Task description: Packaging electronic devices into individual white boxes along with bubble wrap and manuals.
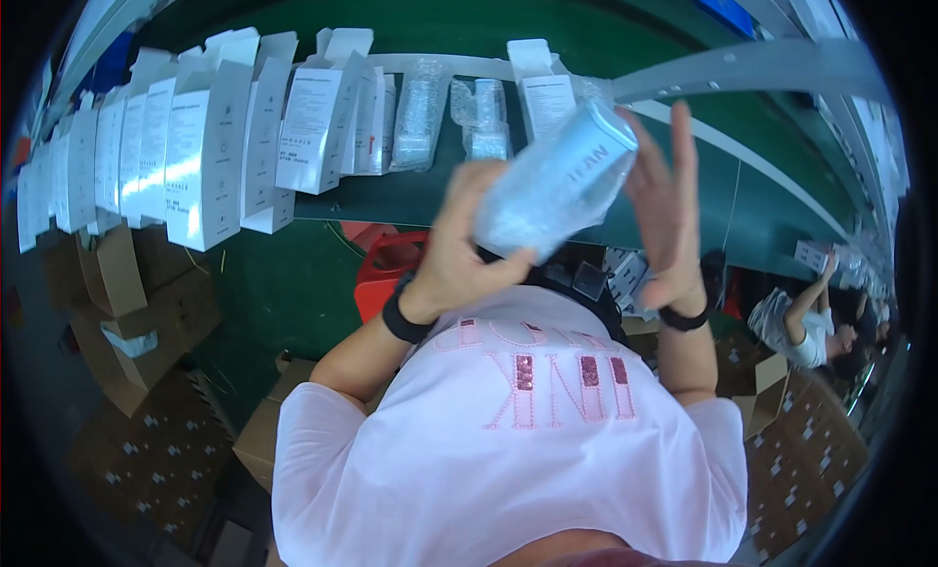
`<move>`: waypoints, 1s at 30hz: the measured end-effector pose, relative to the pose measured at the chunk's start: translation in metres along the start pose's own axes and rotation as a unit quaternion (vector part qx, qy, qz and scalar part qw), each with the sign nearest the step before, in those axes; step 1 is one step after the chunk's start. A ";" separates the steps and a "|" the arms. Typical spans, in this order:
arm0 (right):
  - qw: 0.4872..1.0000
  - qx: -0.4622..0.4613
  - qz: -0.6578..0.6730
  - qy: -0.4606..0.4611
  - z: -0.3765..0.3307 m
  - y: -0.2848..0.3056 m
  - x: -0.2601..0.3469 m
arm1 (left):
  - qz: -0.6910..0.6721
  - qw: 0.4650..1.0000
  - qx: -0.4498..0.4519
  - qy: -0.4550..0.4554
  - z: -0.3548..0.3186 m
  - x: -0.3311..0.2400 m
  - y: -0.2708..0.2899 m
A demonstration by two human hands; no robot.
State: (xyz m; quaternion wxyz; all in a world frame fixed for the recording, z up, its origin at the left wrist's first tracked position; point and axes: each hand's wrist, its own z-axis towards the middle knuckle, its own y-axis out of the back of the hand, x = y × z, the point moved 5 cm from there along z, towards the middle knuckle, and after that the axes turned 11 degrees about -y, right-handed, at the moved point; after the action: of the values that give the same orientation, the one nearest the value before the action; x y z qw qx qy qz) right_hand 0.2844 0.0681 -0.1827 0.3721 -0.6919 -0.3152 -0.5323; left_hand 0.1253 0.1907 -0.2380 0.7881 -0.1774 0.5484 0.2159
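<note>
Up high, bubble-wrapped packet (557, 181) in left hand's (464, 250) grip, right palm (666, 206) alongside.

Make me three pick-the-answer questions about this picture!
1. Where are the white boxes?
A. on the green belt
B. on the floor
C. in a red bin

2. What colour is the shirt?
A. blue
B. pink
C. black

3. How is the right hand?
A. in a fist
B. flat and open
C. in a pocket

A: they stand in a row on the belt.
B: it is pale pink.
B: its fingers are stretched beside the pack, which the left hand grips.
</note>
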 end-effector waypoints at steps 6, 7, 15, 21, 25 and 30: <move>0.980 -0.066 0.115 -0.148 0.005 0.046 -0.055 | -0.218 0.944 0.140 0.205 -0.024 0.041 -0.078; 0.970 -0.049 0.177 -0.157 0.003 0.058 -0.071 | -0.232 0.935 0.166 0.209 -0.020 0.049 -0.083; 0.944 -0.211 0.212 -0.139 -0.028 0.127 -0.064 | 0.345 0.905 -0.120 0.216 0.086 0.181 -0.023; 0.952 -0.123 0.268 -0.082 -0.041 0.124 -0.042 | 0.069 0.919 -0.171 0.349 0.081 0.227 -0.024; 0.952 -0.091 0.292 -0.030 -0.056 0.131 -0.005 | 0.117 0.993 -0.027 0.008 0.080 0.092 -0.047; 0.946 0.029 0.319 0.043 -0.060 0.131 0.042 | 0.104 0.971 0.144 -0.159 0.068 0.008 -0.044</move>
State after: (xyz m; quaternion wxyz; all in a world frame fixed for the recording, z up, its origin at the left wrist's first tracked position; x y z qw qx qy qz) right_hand 0.3735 -0.0503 -0.1559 0.5554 -0.7217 -0.0766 -0.4061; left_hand 0.2043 0.1901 -0.2205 0.8558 0.0329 0.4566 0.2407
